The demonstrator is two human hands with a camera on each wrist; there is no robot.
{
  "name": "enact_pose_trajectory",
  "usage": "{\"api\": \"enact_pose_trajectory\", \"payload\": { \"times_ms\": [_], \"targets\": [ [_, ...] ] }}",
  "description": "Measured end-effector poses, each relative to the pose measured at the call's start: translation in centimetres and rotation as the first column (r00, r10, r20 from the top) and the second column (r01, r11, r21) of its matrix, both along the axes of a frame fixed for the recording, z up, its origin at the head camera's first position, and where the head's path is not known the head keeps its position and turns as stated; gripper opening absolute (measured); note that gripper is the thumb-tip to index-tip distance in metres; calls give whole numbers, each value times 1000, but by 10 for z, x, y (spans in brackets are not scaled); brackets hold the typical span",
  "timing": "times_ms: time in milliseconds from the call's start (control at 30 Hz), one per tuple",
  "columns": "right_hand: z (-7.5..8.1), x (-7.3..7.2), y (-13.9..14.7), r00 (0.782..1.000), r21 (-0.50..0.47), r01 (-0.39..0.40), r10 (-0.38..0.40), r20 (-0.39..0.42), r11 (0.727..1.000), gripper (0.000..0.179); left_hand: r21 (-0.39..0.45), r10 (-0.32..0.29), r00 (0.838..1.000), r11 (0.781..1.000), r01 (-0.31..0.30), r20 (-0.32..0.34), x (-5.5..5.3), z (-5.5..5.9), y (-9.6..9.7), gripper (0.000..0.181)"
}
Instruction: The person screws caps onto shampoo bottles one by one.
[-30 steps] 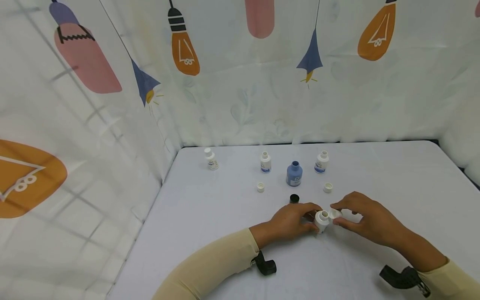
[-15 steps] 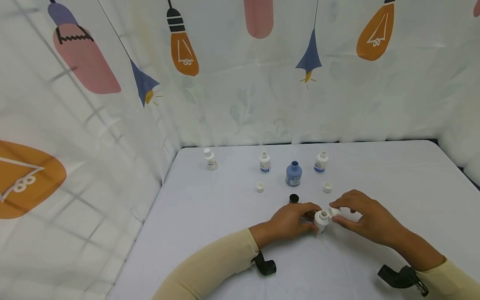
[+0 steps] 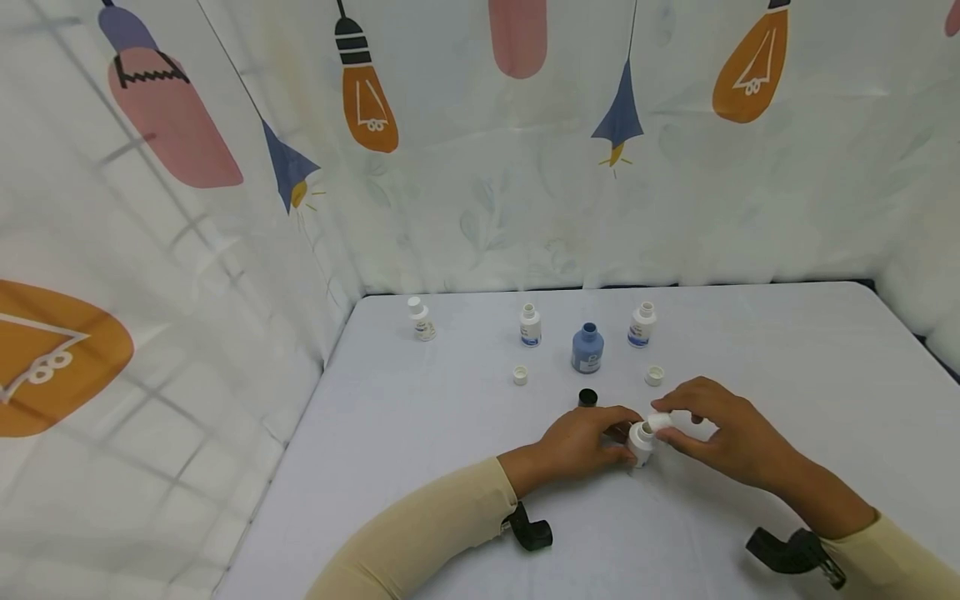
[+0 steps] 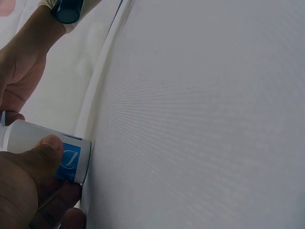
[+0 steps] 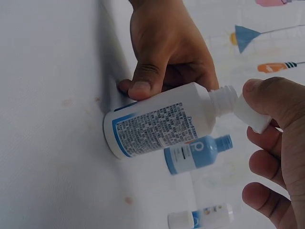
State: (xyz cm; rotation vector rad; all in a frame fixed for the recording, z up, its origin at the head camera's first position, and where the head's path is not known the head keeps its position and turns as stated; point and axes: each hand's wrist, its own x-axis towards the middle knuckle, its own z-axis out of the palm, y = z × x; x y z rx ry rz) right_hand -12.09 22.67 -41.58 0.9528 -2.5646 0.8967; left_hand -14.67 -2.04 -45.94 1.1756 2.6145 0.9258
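A white plastic bottle (image 3: 640, 450) with a blue-and-white label stands on the table, its threaded neck uncapped. My left hand (image 3: 581, 442) grips it from the left, with the thumb (image 4: 51, 143) along its side in the left wrist view. Between thumb and index finger, my right hand (image 3: 738, 429) pinches a white screw cap (image 5: 252, 114). That cap is tilted right at the mouth of the neck (image 5: 223, 101), overlapping its edge in the head view. The other fingers of the right hand are loosely bent away from the bottle.
Behind the hands stand a blue open bottle (image 3: 587, 350), two white open bottles (image 3: 530, 327) and a capped white bottle (image 3: 422, 322) at far left. Two loose white caps (image 3: 521, 375) lie before them. A dark cap (image 3: 588, 397) sits just beyond the left hand.
My right hand has shifted slightly left, bringing the white cap from beside the bottle's neck up against its mouth. The cap has tipped over. The left hand and bottle stay put.
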Motion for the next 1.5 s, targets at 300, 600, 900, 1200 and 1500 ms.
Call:
{"api": "enact_pose_trajectory", "payload": {
  "times_ms": [300,600,900,1200,1500],
  "targets": [
    [0,0,-7,1000,-18,-20,21,8,1000,48,-1,-3,1000,1000,3,-17,1,1,-1,50],
    [-3,-4,-10,998,-2,-55,55,-9,998,44,0,-2,1000,1000,2,-30,1,1,-1,50],
    [-6,-7,-8,995,34,-80,82,-53,996,46,-15,5,1000,1000,-6,-30,0,1,-2,53],
    [-6,-6,-10,991,3,-110,110,-74,994,48,-17,7,999,1000,-8,-32,1,1,-1,54],
    [-8,-6,-12,998,-37,-62,61,-23,997,44,20,7,1000,1000,-7,17,0,-1,0,51]
  ]
}}
